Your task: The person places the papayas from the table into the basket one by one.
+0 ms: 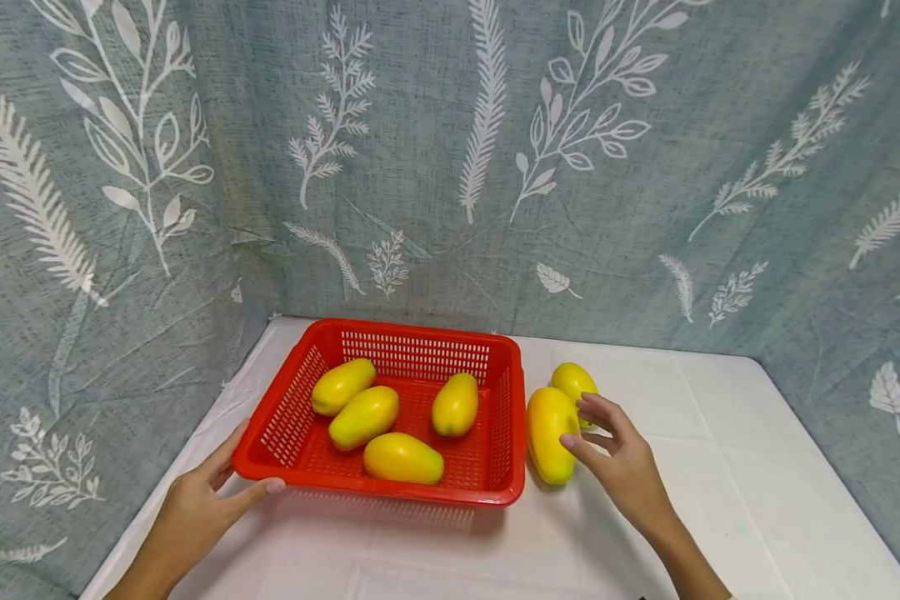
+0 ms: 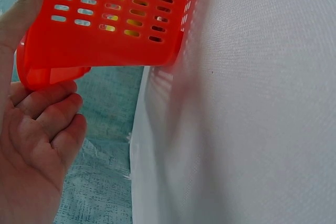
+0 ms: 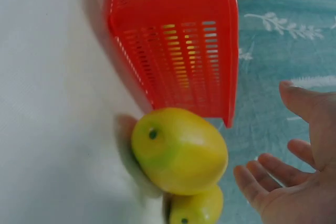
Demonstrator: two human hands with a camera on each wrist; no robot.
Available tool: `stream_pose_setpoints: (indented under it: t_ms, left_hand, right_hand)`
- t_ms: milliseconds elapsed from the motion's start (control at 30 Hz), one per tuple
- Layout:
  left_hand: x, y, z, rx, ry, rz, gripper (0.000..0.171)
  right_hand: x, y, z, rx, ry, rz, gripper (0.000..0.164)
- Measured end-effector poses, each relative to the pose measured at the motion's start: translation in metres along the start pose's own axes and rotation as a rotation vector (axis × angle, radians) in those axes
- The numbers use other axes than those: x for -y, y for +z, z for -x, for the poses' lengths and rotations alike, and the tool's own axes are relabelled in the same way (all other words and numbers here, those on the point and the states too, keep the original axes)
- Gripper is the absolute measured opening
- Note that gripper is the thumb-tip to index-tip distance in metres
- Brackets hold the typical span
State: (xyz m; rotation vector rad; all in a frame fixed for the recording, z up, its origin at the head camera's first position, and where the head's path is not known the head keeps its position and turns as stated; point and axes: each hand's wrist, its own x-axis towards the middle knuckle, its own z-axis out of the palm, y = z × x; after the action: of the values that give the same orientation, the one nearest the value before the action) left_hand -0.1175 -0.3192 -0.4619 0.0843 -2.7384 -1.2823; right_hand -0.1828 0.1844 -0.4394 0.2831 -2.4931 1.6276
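Observation:
A red plastic basket (image 1: 322, 485) with slotted walls stands on the table with several yellow mangoes (image 1: 402, 459) inside. At its front left corner my left hand (image 1: 198, 504) grips the rim, thumb on the front edge; in the left wrist view the fingers (image 2: 55, 108) curl beneath the rim. Just right of the basket lies a larger yellow mango (image 1: 549, 433), green at its near end. A smaller mango (image 1: 572, 379) touches it from behind. Beside these two is my right hand (image 1: 630, 475), fingers spread and holding nothing; the right wrist view shows a gap between it and the fruit.
White cloth (image 1: 690, 467) covers the table. Grey-green curtains (image 1: 435, 167) with white leaf prints hang behind it and along both sides. The basket's right wall (image 3: 178, 51) stands close against the larger mango.

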Motion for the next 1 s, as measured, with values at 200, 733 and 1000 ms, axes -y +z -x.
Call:
stream_pose_setpoints:
  t_ms: [200, 733, 1000]
  left_hand:
    - [0.001, 0.0, 0.0, -0.01, 0.018, 0.011, 0.096]
    - [-0.001, 0.0, 0.0, -0.013, 0.015, 0.024, 0.097]
    - [-0.001, 0.0, -0.001, -0.004, 0.011, 0.02, 0.097]
  right_hand:
    - [-0.005, -0.003, 0.003, -0.014, 0.033, 0.012, 0.067]
    - [-0.023, 0.004, -0.006, -0.018, 0.097, 0.116, 0.072]
    - [-0.024, 0.013, -0.013, 0.005, 0.123, 0.149, 0.075]
